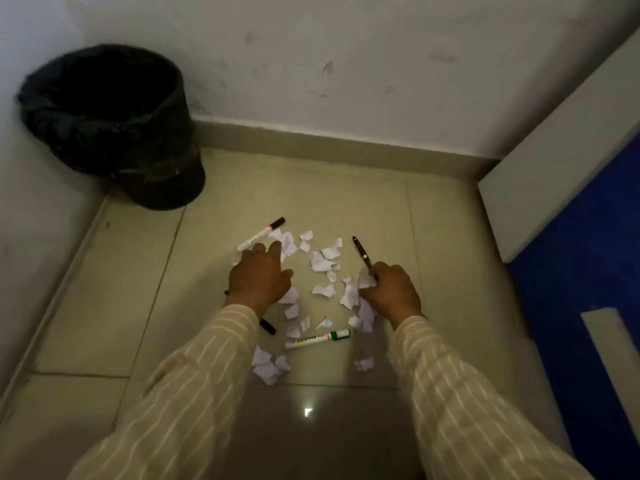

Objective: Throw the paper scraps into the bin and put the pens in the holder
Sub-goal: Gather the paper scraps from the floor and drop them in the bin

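Both hands were down on the floor (433,216) among the paper scraps (323,261). Left hand (259,277) lay flat, fingers spread; right hand (391,289) had fingers pinched on scraps beside a dark pen (361,252). Bin (114,123) stood in the corner.

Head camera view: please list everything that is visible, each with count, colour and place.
bin: one, black with black liner, far left corner
paper scraps: many, white, scattered on the floor between the hands
marker with dark cap: one, white, far side of scraps
marker with green cap: one, white, near side of scraps
dark pen: one, beside the right hand
black pen: one, partly hidden under the left sleeve
floor: beige tiles
door: blue, right
left hand: flat on scraps
right hand: grip on scraps
sleeves: two, beige striped
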Demonstrator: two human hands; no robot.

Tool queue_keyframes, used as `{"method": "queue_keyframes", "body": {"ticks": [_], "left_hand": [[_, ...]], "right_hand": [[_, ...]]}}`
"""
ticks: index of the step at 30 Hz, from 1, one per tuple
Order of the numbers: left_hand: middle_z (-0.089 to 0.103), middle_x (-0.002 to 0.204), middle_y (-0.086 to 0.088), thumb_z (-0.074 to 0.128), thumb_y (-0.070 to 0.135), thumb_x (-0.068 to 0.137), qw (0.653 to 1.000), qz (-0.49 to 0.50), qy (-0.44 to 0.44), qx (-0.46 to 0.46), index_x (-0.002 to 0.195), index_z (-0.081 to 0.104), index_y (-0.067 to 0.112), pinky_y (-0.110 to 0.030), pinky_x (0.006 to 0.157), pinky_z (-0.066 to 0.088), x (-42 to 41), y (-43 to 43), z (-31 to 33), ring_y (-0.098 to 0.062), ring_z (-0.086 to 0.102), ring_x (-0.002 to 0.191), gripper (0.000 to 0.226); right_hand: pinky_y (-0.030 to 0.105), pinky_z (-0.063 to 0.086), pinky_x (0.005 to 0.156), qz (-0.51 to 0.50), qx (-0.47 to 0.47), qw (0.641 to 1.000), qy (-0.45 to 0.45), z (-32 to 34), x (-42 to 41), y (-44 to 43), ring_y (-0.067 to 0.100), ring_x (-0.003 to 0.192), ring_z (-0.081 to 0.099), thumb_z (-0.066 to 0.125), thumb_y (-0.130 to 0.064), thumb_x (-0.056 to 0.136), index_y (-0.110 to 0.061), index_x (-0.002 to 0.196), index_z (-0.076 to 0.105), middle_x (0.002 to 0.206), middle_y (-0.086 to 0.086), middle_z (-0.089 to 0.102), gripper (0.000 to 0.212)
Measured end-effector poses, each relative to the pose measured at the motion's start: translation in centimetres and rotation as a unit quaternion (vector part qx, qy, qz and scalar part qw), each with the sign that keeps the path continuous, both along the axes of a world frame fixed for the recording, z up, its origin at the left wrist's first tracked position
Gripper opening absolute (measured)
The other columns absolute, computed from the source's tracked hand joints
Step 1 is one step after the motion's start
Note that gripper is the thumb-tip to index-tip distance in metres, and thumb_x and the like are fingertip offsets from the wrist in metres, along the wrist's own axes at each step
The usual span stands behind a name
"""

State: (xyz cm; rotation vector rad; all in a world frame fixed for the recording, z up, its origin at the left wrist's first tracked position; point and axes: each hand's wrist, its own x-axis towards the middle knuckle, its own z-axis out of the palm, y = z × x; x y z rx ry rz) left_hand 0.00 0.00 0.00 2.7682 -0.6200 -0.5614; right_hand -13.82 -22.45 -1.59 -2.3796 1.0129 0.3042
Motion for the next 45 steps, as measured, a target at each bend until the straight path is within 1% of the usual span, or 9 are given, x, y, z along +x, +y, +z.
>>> {"method": "queue_keyframes", "body": {"ticks": [5,9,16,20,26,32,37,41,45], "left_hand": [[0.053,0.139,-0.013,0.073,0.041,0.085,0.995,0.028,0.067,0.065,0.148,0.045,0.021,-0.042,0.094,0.051,0.0,0.3,-1.0,-0.035,0.054,0.128,0.072],[0.050,0.142,-0.014,0.075,0.031,0.082,0.991,0.032,0.127,0.042,0.153,0.043,0.020,-0.040,0.097,0.052,-0.7,-0.9,-1.7,-0.034,0.056,0.128,0.078],[0.052,0.149,-0.013,0.065,0.009,0.084,0.990,0.080,0.093,-0.067,0.158,0.041,0.025,-0.038,0.104,0.047,-0.8,-1.4,-2.2,-0.033,0.051,0.136,0.080],[0.049,0.144,-0.014,0.066,0.012,0.079,0.995,0.092,0.020,-0.029,0.152,0.048,0.026,-0.046,0.102,0.051,0.2,0.6,-2.5,-0.038,0.046,0.132,0.077],[0.042,0.148,-0.015,0.079,0.022,0.076,0.988,0.106,0.098,0.060,0.156,0.040,0.028,-0.041,0.103,0.047,2.1,2.4,-3.3,-0.039,0.044,0.134,0.089],[0.050,0.154,-0.010,0.084,0.021,0.076,0.990,0.047,0.129,-0.009,0.155,0.048,0.025,-0.035,0.107,0.046,0.9,-0.4,-3.2,-0.031,0.052,0.138,0.086],[0.042,0.147,-0.014,0.089,0.020,0.072,0.991,-0.060,0.085,0.088,0.157,0.039,0.028,-0.042,0.100,0.053,-1.1,-1.8,-3.7,-0.037,0.057,0.127,0.099],[0.054,0.130,-0.016,0.076,0.023,0.086,0.998,0.000,0.058,-0.006,0.141,0.058,0.024,-0.034,0.088,0.049,-3.2,-3.3,-5.0,-0.037,0.064,0.113,0.058],[0.077,0.109,-0.012,0.075,0.011,0.084,0.985,0.096,0.085,-0.118,0.108,0.079,0.013,-0.034,0.089,0.052,-3.7,-4.1,-4.8,-0.031,0.071,0.104,0.025]], "right_hand": [[0.031,0.056,0.072,-0.032,0.060,0.994,0.082,-1.6,-1.5,1.3,0.027,0.092,0.067,0.079,-0.019,0.061,-0.025,0.095,0.063,0.111,0.009,0.066,0.039],[0.030,0.052,0.082,-0.007,0.072,0.997,0.001,-3.1,-0.1,3.2,0.037,0.106,0.067,0.079,-0.017,0.071,-0.015,0.124,0.060,0.121,0.018,0.062,0.056],[0.024,0.046,0.081,-0.057,0.121,0.978,-0.162,-3.1,2.6,4.0,0.028,0.103,0.066,0.083,-0.023,0.078,-0.018,0.122,0.066,0.119,0.010,0.068,0.048],[0.037,0.051,0.100,0.011,0.080,0.996,-0.043,-2.4,2.7,3.0,0.038,0.120,0.061,0.070,-0.019,0.082,-0.022,0.139,0.055,0.139,0.017,0.052,0.059],[0.049,0.052,0.106,0.120,0.081,0.987,0.076,-3.0,2.7,6.1,0.042,0.129,0.051,0.097,-0.040,0.059,-0.030,0.155,0.027,0.144,0.014,0.029,0.119],[0.044,0.058,0.089,0.120,0.039,0.992,0.008,-4.1,3.8,8.3,0.042,0.106,0.064,0.093,-0.034,0.067,-0.025,0.139,0.039,0.142,0.018,0.033,0.091],[0.043,0.057,0.093,0.152,0.052,0.987,0.030,-4.1,4.3,7.6,0.042,0.111,0.063,0.094,-0.035,0.066,-0.027,0.145,0.038,0.145,0.016,0.027,0.097],[0.042,0.056,0.097,0.109,0.073,0.991,-0.023,-4.4,4.4,8.6,0.039,0.110,0.064,0.081,-0.024,0.082,-0.022,0.134,0.055,0.142,0.015,0.038,0.058],[0.026,0.046,0.078,0.022,0.162,0.980,-0.110,-4.4,4.4,7.4,0.025,0.092,0.068,0.071,-0.026,0.091,-0.009,0.102,0.075,0.111,0.014,0.074,0.021]]}}
